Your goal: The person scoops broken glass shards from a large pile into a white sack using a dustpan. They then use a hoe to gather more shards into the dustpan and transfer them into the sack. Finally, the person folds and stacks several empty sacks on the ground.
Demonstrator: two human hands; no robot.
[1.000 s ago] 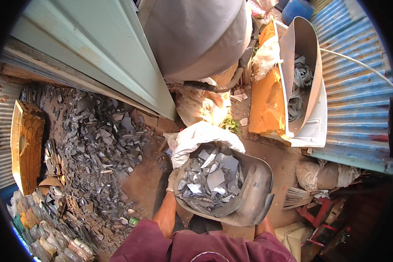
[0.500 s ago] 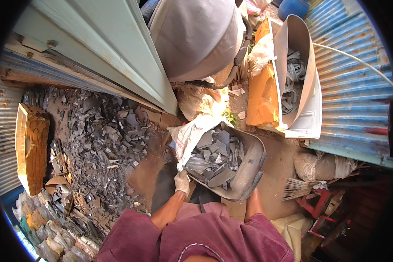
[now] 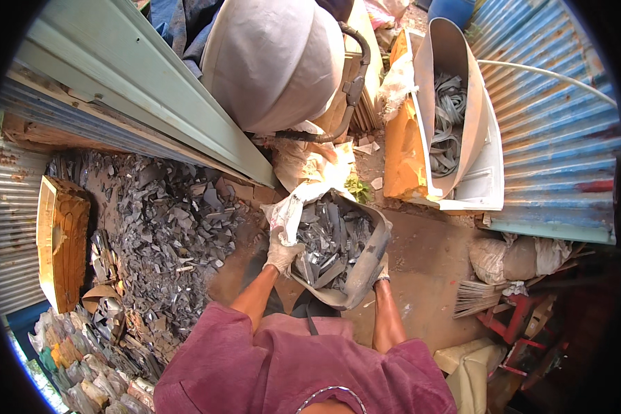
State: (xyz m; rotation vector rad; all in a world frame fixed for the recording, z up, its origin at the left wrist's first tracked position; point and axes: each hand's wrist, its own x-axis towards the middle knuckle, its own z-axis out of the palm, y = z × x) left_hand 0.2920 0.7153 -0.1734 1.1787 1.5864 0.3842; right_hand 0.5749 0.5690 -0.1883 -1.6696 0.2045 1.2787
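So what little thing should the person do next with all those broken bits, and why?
Perhaps tip the grey tub gently toward the white sack: the tub holds many grey shards, the sack lies along its left side, the left hand grips the sack there, and the right hand is at the tub's right side.

The tub [image 3: 374,250] partly hides the right hand [image 3: 383,268]; the top edge crops a barrel [image 3: 452,9].

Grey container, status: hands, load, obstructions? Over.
Left hand closed on white sack, at left of grey container. Right hand at right side, fingers mostly hidden. Container holds broken grey pieces. Sack bunched along left rim, possibly in the way.
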